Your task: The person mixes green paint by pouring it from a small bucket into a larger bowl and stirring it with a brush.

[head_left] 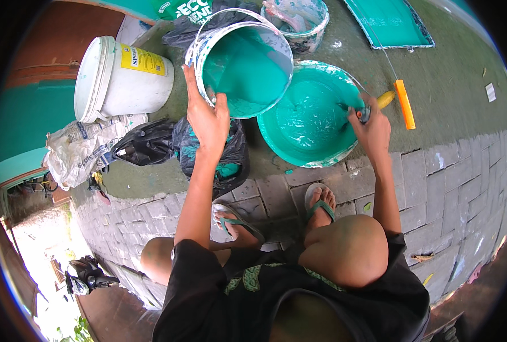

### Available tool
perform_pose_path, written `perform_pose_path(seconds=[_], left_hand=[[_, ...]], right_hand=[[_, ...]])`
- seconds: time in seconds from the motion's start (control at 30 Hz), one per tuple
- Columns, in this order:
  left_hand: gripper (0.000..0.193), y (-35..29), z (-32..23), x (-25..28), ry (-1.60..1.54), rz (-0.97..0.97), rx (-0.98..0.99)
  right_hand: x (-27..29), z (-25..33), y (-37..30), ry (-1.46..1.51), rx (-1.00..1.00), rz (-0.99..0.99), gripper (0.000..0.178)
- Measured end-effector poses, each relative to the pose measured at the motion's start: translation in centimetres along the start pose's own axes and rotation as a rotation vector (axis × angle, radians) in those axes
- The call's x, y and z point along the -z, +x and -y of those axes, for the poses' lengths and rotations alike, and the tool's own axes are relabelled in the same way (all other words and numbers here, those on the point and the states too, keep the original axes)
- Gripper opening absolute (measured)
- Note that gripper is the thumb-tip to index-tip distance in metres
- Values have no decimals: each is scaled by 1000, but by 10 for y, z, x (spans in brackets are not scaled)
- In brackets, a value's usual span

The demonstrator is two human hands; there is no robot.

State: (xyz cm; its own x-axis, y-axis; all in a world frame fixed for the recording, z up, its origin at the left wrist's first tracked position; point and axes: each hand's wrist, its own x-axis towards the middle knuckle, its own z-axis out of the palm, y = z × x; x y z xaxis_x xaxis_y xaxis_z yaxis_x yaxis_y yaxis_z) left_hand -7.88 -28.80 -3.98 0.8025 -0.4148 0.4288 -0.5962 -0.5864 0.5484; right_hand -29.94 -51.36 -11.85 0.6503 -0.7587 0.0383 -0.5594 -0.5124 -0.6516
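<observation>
My left hand (207, 118) is closed on the rim of a white paint bucket (192, 52), its fingers on the near left side. The bucket is tilted toward me, and teal paint (245, 71) coats its inside. A wide teal basin (276, 137) with a paint-smeared rim stands at its right, with wet teal paint over its bottom. Over the basin's right rim, my right hand (373, 126) is closed around a hand tool (365, 114). A yellow handle-like end (385, 100) sticks out beyond the fingers. The tool's working end is dark and partly hidden, so its kind is unclear.
A lidded white bucket (145, 85) lies on its side at the left, near a crumpled sack (82, 151) and black plastic bags (145, 142). Behind stand a smeared pail (305, 43) and a teal paint tray (390, 25). An orange-handled roller (404, 105) leans out from the tray.
</observation>
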Motion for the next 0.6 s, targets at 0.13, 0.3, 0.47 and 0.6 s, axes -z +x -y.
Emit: perform_pose_path(seconds=[0.13,0.3,0.47,0.6], left_hand=[[75,12,15,4,-66,37,148],[74,27,47,9,-126,59,261],[54,45,46,33,-579,83,560],[48,72,75,68,-667,89,581]], right_hand=[[14,14,-14,-11,134,108,30],[29,41,3,-53,262,159,25],[-11,36,40,-30,510,246,28],[-36,51,40,0,655,392,25]])
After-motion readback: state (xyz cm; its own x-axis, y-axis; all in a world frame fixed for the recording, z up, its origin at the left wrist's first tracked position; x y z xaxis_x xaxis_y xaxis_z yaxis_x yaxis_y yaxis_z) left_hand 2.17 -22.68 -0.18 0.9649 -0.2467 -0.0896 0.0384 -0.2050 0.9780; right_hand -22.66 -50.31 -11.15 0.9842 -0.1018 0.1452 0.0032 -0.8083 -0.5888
